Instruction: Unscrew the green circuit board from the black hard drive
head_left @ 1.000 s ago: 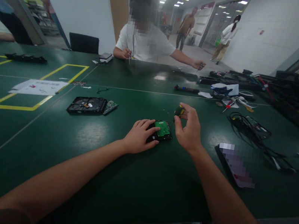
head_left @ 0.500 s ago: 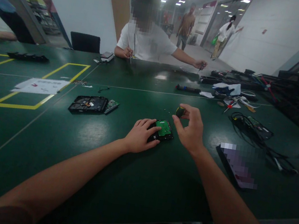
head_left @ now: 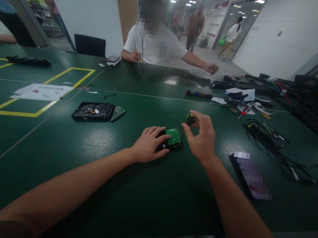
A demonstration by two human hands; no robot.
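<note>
A hard drive [head_left: 177, 143] with a green circuit board on top lies on the table in front of me. My left hand [head_left: 149, 145] holds it at its left side, the index finger resting on the board and the thumb along the near edge. My right hand [head_left: 202, 136] is closed around a short screwdriver [head_left: 190, 119] with a black and yellow handle, above the drive's right side. Its shaft is hard to make out, so I cannot tell whether the tip touches the drive. A few tiny bits, perhaps screws [head_left: 175, 117], lie just beyond the drive.
Left of me lie an opened hard drive [head_left: 92, 111] and a loose circuit board [head_left: 118, 113]. On my right are a phone [head_left: 248, 175], black cables [head_left: 277, 150] and another drive [head_left: 275, 134]. A dark screwdriver-like tool [head_left: 199, 94] lies farther off. A person [head_left: 158, 48] sits opposite, holding tools.
My hands, the drive and the screwdriver keep their places; the view shifts very slightly. In the background, two walking people have changed position.
</note>
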